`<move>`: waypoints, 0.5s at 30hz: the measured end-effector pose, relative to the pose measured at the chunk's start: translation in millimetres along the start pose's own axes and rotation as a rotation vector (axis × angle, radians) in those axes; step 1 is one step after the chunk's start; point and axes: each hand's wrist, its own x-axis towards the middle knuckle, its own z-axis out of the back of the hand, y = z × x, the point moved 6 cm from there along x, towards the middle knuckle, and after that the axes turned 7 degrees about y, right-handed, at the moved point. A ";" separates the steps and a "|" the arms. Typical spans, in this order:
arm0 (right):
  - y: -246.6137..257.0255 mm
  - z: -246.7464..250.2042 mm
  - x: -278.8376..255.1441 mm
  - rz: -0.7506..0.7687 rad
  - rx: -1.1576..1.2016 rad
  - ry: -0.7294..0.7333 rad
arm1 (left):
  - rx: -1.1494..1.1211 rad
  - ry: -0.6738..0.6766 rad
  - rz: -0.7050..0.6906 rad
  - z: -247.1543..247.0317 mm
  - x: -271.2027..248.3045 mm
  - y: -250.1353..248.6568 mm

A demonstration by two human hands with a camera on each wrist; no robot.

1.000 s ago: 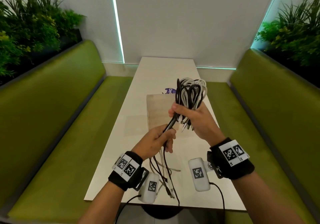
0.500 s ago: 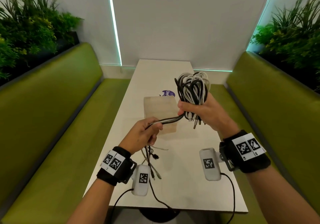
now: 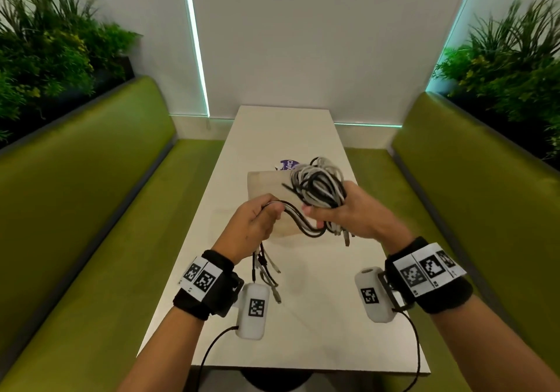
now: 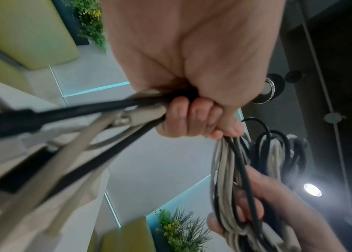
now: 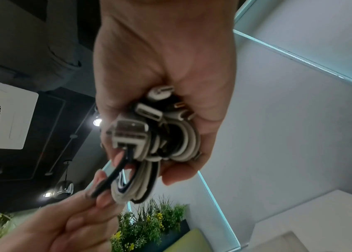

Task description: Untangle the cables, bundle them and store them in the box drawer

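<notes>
My right hand [image 3: 342, 212] grips a coiled bundle of black and white cables [image 3: 318, 185] above the table; the right wrist view shows several plugs [image 5: 140, 119] poking out of its fist. My left hand [image 3: 257, 221] holds the loose black and white strands [image 3: 303, 225] running from the bundle, fingers curled round them [image 4: 183, 117]. The free cable ends [image 3: 266, 270] dangle below the left hand. A pale wooden box [image 3: 266, 188] lies on the table behind both hands; its drawer is not visible.
The long white table [image 3: 303, 316] runs away from me, with green benches [image 3: 91, 194] on both sides. A purple round sticker or lid [image 3: 288, 164] lies just beyond the box. Plants line the bench backs.
Both hands have drawn closer together over the box. The bundle has tipped from upright towards the left, and the strands between the hands now sag in a loop.
</notes>
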 end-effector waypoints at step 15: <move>-17.6 -20.4 1.4 -0.061 0.171 0.048 | -0.119 0.065 0.062 -25.6 7.3 -15.7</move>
